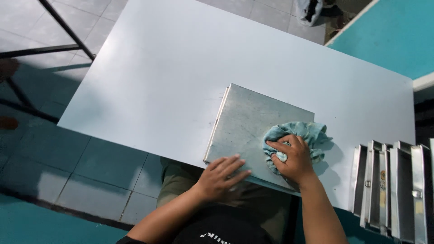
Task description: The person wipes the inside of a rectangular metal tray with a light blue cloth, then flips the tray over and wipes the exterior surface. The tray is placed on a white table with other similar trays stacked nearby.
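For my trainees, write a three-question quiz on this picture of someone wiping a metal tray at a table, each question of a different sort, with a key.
1. True or false: the right hand grips a crumpled light blue cloth pressed on the upturned metal tray.
2. Where does the left hand rest?
A. On the near edge of the tray
B. On the floor
C. On the cloth
3. Fill in: a row of metal trays stands on edge at the table's ____ end, seen from the person.

Key: 1 true; 2 A; 3 right.
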